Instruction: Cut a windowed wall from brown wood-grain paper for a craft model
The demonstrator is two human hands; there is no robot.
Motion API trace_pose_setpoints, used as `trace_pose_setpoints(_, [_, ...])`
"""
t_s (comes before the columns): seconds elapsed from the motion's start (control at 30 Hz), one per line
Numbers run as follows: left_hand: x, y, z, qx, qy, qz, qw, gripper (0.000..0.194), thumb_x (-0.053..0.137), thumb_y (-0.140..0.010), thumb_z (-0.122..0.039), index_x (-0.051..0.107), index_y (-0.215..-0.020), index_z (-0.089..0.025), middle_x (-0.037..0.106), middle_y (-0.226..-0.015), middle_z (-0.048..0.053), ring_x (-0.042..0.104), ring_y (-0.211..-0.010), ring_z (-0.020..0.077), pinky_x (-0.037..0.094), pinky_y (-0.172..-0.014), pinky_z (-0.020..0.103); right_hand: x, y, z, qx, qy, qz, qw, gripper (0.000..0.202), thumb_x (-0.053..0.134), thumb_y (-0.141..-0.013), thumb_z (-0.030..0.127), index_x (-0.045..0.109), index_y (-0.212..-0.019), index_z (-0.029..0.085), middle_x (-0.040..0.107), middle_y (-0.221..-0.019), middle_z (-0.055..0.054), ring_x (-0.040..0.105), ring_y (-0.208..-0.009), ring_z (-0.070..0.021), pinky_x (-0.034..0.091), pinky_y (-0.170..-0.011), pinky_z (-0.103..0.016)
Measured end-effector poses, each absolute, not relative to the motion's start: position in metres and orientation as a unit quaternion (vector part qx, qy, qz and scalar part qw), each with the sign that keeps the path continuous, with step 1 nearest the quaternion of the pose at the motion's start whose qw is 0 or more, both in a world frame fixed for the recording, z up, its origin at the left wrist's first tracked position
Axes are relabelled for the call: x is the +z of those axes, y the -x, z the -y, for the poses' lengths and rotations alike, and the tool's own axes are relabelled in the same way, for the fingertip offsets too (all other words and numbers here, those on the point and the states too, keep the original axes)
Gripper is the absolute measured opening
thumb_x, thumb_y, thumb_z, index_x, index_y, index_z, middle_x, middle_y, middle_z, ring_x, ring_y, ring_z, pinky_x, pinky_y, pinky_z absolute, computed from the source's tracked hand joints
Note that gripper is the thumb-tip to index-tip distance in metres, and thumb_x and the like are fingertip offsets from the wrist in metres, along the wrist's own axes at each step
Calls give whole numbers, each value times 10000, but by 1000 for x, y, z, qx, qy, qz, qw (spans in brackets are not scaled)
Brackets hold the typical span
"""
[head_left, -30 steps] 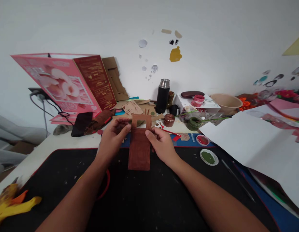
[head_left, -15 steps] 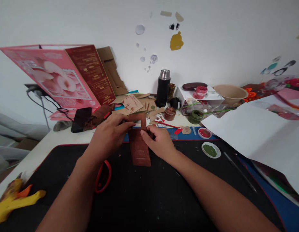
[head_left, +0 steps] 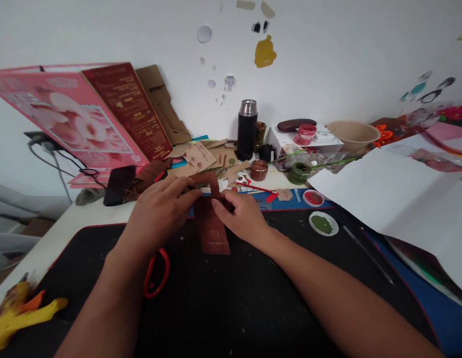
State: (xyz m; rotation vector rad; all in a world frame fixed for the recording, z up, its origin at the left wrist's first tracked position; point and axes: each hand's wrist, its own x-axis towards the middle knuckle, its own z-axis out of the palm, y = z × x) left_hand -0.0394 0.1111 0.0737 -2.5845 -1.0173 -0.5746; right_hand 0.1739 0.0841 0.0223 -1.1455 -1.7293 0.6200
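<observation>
A reddish-brown painted piece (head_left: 212, 228), with a flat panel and a narrow bent strip at its top, is held above the black mat (head_left: 201, 308). My left hand (head_left: 161, 206) grips its upper left part with thumb and fingers pressed together. At the right edge, my right hand (head_left: 240, 211) pinches it between thumb and curled fingers. Part of the piece is hidden behind the fingers. Red scissor handles (head_left: 156, 273) show on the mat beside my left forearm.
Behind the hands are cardboard scraps (head_left: 197, 158), a black thermos (head_left: 247, 132), a brown paint jar (head_left: 258, 170) and a green one (head_left: 299, 173). A phone (head_left: 120, 185) lies left, a yellow object (head_left: 25, 315) front left, white paper (head_left: 395, 199) right.
The view has shifted slightly, so most things sit a little further left and higher. The strip at the top of the brown piece is tilted slightly more. Both hands keep their hold.
</observation>
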Motion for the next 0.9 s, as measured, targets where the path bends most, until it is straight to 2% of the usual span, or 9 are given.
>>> trace_pose_setpoints(0.27, [66, 32, -113, -216, 898, 367, 109, 235, 503, -969, -183, 729, -1022, -218, 715, -1138, 106, 670, -1041, 285, 537, -925, 441, 24, -174, -83, 251, 471, 707, 464, 347, 566, -981, 379, 432, -691, 244, 448, -590, 51, 392, -562, -136, 223, -593, -313])
trace_pose_setpoints(0.43, [65, 31, -116, -337, 849, 408, 4, 152, 508, -999, -241, 656, -973, -217, 688, -1045, 72, 657, -1005, 229, 530, -889, 360, 23, -175, -85, 254, 475, 704, 463, 347, 551, -980, 410, 433, -701, 240, 470, -620, 46, 428, -595, -136, 259, -603, -310])
trace_pose_setpoints(0.53, [62, 35, -121, -433, 763, 473, -78, 115, 547, -980, -289, 641, -958, -226, 674, -931, 33, 639, -858, 190, 514, -790, 316, 21, -175, -86, 261, 477, 695, 471, 363, 551, -977, 436, 434, -694, 242, 468, -630, 44, 434, -602, -136, 272, -598, -310])
trace_pose_setpoints(0.63, [59, 38, -125, -487, 680, 510, -202, 301, 513, -1012, -463, 666, -975, -206, 663, -826, 23, 599, -707, 164, 480, -652, 287, 21, -175, -86, 276, 480, 681, 479, 377, 551, -975, 464, 444, -690, 242, 456, -623, 46, 418, -597, -136, 277, -587, -308])
trace_pose_setpoints(0.7, [60, 39, -126, -470, 665, 501, -292, 449, 509, -994, -596, 694, -1015, -188, 673, -818, 33, 589, -677, 165, 469, -615, 286, 21, -175, -85, 292, 479, 671, 485, 365, 552, -974, 473, 476, -704, 239, 466, -633, 44, 421, -603, -137, 286, -583, -303])
trace_pose_setpoints(0.77, [62, 38, -125, -418, 672, 484, -372, 516, 588, -931, -662, 720, -1055, -179, 693, -839, 41, 600, -692, 173, 475, -622, 289, 22, -175, -86, 307, 477, 661, 492, 353, 553, -974, 476, 505, -720, 235, 477, -646, 41, 425, -610, -138, 293, -579, -298])
trace_pose_setpoints(0.9, [67, 33, -119, -323, 665, 448, -503, 515, 741, -832, -629, 746, -1109, -195, 758, -1019, 74, 683, -889, 237, 544, -789, 343, 20, -175, -86, 335, 471, 639, 507, 365, 569, -977, 492, 531, -722, 233, 473, -638, 36, 425, -608, -142, 299, -564, -291])
